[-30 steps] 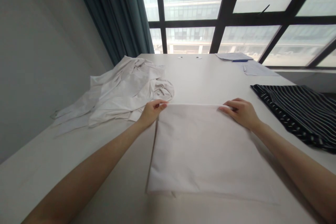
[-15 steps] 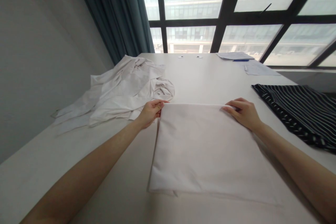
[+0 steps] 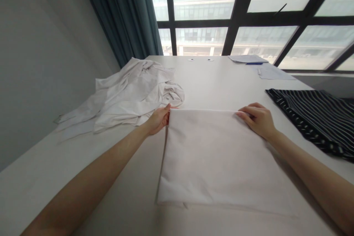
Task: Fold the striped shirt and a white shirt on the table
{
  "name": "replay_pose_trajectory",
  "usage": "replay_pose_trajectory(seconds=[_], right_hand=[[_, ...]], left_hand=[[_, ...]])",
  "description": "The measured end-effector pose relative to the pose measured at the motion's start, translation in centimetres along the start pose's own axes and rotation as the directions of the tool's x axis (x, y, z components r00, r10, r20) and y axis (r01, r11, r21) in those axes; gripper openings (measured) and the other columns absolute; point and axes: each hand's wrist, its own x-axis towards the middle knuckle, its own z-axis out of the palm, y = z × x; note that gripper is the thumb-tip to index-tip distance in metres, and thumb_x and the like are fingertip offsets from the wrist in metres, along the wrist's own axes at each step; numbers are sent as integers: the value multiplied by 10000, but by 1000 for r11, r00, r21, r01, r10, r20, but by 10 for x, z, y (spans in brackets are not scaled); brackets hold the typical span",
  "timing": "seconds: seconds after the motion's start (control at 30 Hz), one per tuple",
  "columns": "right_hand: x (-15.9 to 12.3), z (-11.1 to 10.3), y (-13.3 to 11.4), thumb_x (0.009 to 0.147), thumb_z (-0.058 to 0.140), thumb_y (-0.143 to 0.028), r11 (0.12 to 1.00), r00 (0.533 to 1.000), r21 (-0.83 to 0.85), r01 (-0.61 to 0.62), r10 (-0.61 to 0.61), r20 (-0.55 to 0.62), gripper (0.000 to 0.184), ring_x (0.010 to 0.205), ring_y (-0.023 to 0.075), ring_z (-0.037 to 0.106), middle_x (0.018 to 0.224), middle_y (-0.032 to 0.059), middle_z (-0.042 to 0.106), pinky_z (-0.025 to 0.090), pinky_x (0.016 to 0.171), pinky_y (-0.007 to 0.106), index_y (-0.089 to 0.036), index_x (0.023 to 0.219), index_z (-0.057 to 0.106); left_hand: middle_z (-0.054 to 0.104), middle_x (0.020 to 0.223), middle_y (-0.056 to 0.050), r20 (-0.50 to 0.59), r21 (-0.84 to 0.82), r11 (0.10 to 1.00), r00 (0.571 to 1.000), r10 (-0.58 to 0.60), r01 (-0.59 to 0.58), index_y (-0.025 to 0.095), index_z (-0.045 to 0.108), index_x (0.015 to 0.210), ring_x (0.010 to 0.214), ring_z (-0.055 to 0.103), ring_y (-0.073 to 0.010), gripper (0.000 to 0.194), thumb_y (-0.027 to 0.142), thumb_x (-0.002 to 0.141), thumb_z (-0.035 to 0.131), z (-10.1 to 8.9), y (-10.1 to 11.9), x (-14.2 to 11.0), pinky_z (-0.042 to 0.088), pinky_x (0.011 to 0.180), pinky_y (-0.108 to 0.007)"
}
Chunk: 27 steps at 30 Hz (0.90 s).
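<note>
A folded white cloth [image 3: 221,158] lies flat in front of me, its straight folded edge facing away. At its far left corner, my left hand [image 3: 159,120] has its fingers curled beneath the edge, partly hidden by the fabric, with the thumb tip raised at the corner. My right hand [image 3: 257,120] pinches the far edge toward its right end between thumb and fingers. Slight wrinkles run across the cloth's left side and near edge.
A crumpled heap of white fabric [image 3: 132,92] is on the left of the white table [image 3: 215,81]. Black striped fabric [image 3: 318,114] lies at right. Papers [image 3: 247,58] and a blue pen [image 3: 253,63] are at the back, before the window. A dark curtain [image 3: 124,14] hangs behind.
My left thumb has lifted from the cloth's corner and the left hand has shifted very slightly left. My right hand and the cloth are nearly where they were.
</note>
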Motion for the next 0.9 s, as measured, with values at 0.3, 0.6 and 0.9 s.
replay_pose_trajectory(seconds=[0.3, 0.6, 0.9], right_hand=[[0, -1, -2, 935, 531, -432, 996, 997, -55, 69, -70, -21, 332, 711, 215, 629, 657, 37, 692, 497, 680, 327, -242, 718, 696], [-1, 0, -1, 928, 529, -448, 997, 999, -65, 35, -36, -3, 341, 724, 219, 628, 665, 36, 694, 498, 686, 333, -245, 718, 703], [-3, 3, 4, 916, 544, -446, 998, 1000, -61, -13, 11, -26, 331, 713, 218, 632, 671, 46, 696, 500, 681, 333, -235, 725, 712]], left_hand=[[725, 830, -88, -67, 42, 999, 998, 2, 1, 109, 713, 1026, 702, 657, -167, 492, 492, 728, 789, 0, -1, -1, 514, 625, -256], [699, 788, -49, -87, 113, 994, 996, 21, -11, 135, 721, 1044, 631, 612, -131, 426, 453, 763, 750, 6, 2, -6, 462, 565, -220], [727, 900, -84, 38, -64, 997, 999, 34, -32, 138, 711, 1121, 773, 662, -173, 346, 213, 791, 638, -1, 7, -8, 502, 708, -264]])
